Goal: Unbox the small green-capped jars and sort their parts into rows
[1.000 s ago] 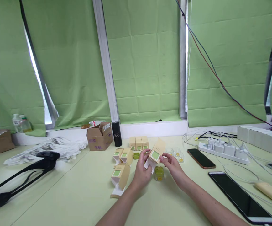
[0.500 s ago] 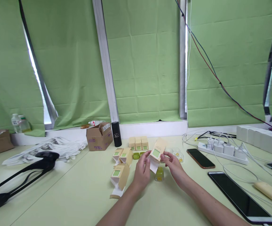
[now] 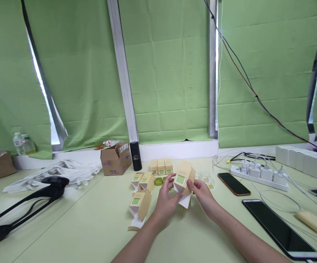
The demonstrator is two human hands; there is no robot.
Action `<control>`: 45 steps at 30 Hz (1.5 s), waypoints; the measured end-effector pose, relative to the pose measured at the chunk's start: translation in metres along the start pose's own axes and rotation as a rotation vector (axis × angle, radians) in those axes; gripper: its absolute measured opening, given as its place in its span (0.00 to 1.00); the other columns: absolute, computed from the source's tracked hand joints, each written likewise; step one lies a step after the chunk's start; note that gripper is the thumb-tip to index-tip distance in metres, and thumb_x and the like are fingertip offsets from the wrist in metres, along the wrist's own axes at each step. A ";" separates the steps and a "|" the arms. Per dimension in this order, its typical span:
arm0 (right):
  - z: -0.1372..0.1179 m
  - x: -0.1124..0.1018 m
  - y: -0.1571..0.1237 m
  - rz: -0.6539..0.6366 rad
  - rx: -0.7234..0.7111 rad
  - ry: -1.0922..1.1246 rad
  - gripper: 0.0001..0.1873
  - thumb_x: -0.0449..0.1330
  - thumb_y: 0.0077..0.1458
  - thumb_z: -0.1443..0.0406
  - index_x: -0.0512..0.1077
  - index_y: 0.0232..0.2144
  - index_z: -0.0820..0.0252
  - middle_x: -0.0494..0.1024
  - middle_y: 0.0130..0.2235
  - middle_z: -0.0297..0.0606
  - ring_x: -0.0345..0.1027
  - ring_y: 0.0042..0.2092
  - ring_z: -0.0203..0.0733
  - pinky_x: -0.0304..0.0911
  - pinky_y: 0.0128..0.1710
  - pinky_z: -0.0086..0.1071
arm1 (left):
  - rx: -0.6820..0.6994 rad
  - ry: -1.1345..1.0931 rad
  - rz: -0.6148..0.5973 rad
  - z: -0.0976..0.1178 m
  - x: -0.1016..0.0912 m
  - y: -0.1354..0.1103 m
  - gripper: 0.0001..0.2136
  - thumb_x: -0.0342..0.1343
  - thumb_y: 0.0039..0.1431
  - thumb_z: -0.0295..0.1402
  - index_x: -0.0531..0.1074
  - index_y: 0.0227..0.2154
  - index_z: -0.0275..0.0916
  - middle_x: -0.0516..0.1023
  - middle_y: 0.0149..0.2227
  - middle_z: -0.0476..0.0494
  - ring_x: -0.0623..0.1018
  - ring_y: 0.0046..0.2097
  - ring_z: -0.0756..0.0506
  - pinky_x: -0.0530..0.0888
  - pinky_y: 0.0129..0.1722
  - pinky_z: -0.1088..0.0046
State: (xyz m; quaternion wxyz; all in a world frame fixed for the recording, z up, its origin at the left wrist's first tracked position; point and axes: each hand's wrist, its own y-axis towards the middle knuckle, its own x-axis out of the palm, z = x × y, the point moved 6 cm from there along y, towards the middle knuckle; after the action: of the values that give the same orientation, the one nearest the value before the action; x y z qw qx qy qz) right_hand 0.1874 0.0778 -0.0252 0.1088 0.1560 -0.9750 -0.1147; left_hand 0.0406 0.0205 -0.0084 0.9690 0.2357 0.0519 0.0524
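A small tan carton (image 3: 186, 171) with a green-filled square on its front is held tilted over the table, a white inner flap hanging open at its lower end. My right hand (image 3: 203, 195) pinches its right side between thumb and fingers. At the left side, my left hand (image 3: 165, 201) has its thumb by the flap and its fingers curled near the carton's edge. Mostly hidden behind the flap is a small green jar, only a bit of yellow showing. Left of my hands stand several similar cartons (image 3: 140, 204) with flaps hanging open.
Three closed cartons (image 3: 161, 167) stand in a row behind, with green containers (image 3: 159, 181) before them. Clear containers with yellow spots (image 3: 207, 179) sit beyond my right hand. Phones (image 3: 233, 183), a power strip (image 3: 259, 177) and cables lie right. A cardboard box (image 3: 116, 160) and black cylinder (image 3: 136, 156) stand back left.
The carton has turned and tipped slightly between my hands, its flap now covering the green jar. My left thumb has shifted down to the flap; my right hand grips lower on the side.
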 end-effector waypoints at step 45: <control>0.001 -0.020 0.005 0.174 -0.212 -0.238 0.19 0.65 0.50 0.51 0.78 0.38 0.57 0.83 0.38 0.42 0.73 0.39 0.51 0.67 0.39 0.38 | 0.608 0.574 0.293 0.046 -0.033 -0.007 0.08 0.57 0.62 0.28 0.80 0.36 0.47 0.84 0.42 0.41 0.75 0.51 0.35 0.70 0.54 0.49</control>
State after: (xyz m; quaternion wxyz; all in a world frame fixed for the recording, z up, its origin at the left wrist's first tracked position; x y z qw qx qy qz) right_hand 0.2045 0.0891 -0.0281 0.0182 0.0442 -0.9732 -0.2247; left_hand 0.0146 -0.0105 0.0314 0.7844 0.4906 0.2981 0.2350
